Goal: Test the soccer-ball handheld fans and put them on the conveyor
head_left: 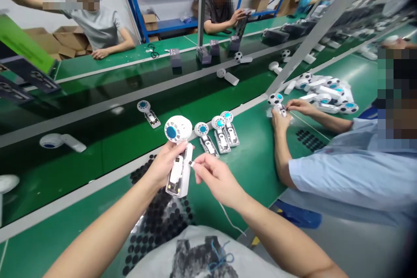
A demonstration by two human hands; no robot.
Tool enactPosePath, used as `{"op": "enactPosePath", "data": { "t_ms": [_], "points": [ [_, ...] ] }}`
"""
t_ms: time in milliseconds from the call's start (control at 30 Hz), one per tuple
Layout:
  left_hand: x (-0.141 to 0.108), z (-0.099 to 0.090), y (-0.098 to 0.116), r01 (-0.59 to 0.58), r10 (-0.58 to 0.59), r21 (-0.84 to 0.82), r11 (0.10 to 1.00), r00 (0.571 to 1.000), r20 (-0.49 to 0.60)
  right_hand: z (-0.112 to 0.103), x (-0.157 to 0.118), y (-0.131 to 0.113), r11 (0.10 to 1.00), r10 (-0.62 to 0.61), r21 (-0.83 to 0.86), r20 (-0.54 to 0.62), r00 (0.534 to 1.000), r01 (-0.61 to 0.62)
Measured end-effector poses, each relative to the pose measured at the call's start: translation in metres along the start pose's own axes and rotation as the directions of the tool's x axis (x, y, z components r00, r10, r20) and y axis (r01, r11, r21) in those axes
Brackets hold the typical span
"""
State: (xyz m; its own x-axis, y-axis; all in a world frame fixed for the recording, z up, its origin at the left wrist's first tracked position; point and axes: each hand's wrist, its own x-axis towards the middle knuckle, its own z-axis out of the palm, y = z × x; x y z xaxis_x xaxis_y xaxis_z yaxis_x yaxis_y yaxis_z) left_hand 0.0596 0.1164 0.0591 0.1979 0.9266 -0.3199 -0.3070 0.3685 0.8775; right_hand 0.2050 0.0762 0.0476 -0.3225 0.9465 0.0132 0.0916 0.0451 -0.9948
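Observation:
My left hand (165, 161) is wrapped round the upper handle of a white handheld fan (179, 129), which stands nearly upright with a blue centre on its round head. The handle's open face shows inner parts. In my right hand (219, 177), thumb and fingertips pinch the small plug (191, 163) of a white cable (230, 219). The plug is at the side of the handle; whether it touches cannot be made out. Just beyond my hands, a handheld fan (207, 142) and two more like it lie on the green table (250, 160).
A sheet of black round pads (146, 234) lies beneath my arms. Past the table edge, a green conveyor (107, 121) carries a handheld fan (150, 117), others and boxes. At right, a co-worker's hands (282, 117) hold a football-patterned fan beside a pile of fans (325, 91).

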Motion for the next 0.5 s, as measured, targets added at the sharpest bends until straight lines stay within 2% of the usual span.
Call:
{"op": "enactPosePath", "data": {
  "t_ms": [200,333,400,500],
  "points": [
    [-0.017,0.005,-0.004,-0.047,0.044,0.084,0.995,0.999,0.027,-0.002,-0.014,-0.010,0.993,0.002,-0.122,0.017,1.000,0.000],
    [-0.022,0.007,-0.005,-0.110,0.110,0.223,0.969,0.994,0.011,-0.005,-0.018,-0.012,0.968,-0.006,-0.251,0.013,1.000,0.009],
    [-0.024,0.008,-0.005,-0.107,0.107,0.287,0.952,0.994,0.015,-0.007,-0.016,-0.009,0.974,0.053,-0.223,0.080,0.995,-0.034],
    [-0.025,0.009,-0.005,-0.032,0.018,0.269,0.962,0.998,0.054,-0.008,-0.015,-0.005,0.985,0.110,-0.150,0.172,0.979,-0.085]
  ]
}}
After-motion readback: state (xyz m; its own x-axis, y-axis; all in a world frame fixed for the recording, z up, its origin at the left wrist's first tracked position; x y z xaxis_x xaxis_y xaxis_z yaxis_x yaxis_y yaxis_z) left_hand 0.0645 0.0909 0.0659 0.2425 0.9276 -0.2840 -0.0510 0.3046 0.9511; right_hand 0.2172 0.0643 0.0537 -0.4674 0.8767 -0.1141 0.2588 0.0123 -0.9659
